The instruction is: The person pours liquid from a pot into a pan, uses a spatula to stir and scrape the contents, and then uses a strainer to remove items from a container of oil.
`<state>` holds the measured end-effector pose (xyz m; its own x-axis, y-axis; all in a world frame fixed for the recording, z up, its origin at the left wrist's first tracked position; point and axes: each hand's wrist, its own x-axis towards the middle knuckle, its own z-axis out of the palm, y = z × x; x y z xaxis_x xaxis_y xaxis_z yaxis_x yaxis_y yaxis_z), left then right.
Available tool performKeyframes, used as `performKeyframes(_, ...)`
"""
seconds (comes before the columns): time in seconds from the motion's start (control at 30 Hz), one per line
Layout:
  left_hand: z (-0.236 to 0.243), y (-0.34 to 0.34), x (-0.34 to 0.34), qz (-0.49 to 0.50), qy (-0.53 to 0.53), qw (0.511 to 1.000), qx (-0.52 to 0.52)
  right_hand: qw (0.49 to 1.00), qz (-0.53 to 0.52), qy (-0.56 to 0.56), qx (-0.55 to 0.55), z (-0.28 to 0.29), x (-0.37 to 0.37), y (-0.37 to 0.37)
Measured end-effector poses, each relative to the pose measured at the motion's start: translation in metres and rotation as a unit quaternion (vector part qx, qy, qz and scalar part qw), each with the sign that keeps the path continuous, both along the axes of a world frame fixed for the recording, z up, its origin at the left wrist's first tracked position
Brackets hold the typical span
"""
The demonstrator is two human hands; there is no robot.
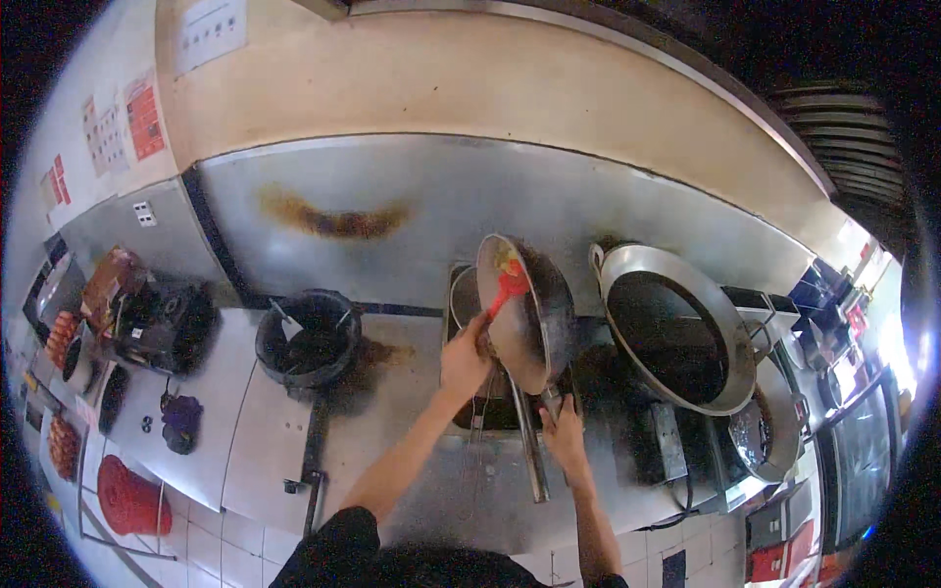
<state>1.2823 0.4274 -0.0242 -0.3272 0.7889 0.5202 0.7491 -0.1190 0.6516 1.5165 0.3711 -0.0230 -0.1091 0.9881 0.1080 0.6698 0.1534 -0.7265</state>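
Note:
In the centre a wok [544, 294] is tilted steeply on its side above a metal pot [463, 299] on the counter. My left hand [466, 358] is closed round a red spatula [510, 279], whose head is inside the wok against some yellowish food [505, 255]. My right hand [564, 431] grips the wok's handle [552, 400] from below. A long metal handle [529, 456] extends toward me beneath the wok, just left of my right hand.
To the right sit a wide pan of dark liquid [667, 333] and another pan [784, 441]. A black pot with utensils [309, 358], a black appliance [162, 328] and egg trays [61, 343] stand left. A red basket [127, 500] is low at the left.

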Motion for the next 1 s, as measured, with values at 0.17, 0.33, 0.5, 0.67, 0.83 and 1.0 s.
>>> performKeyframes(0.17,0.018,-0.009,-0.046,-0.112,0.161,0.965,-0.174,0.987,0.024,-0.024,0.158,-0.044,0.04,0.018)
performKeyframes(0.33,0.015,0.013,-0.043,-0.131,0.237,0.955,-0.117,0.998,0.045,0.005,0.035,-0.008,0.029,0.014)
performKeyframes(0.5,0.042,0.017,-0.057,-0.126,0.31,0.908,-0.254,0.994,0.06,-0.024,0.09,-0.012,0.047,0.014)
performKeyframes(0.67,0.037,0.012,-0.055,-0.189,0.314,0.895,-0.255,0.996,0.062,-0.009,0.065,-0.042,0.045,0.025)
performKeyframes(0.83,0.044,-0.002,-0.057,-0.208,0.302,0.912,-0.184,0.994,0.064,-0.022,0.089,-0.02,0.039,0.015)
performKeyframes(1.0,0.06,0.002,-0.077,-0.104,0.359,0.887,-0.269,0.994,0.083,-0.021,0.07,0.002,0.034,0.01)
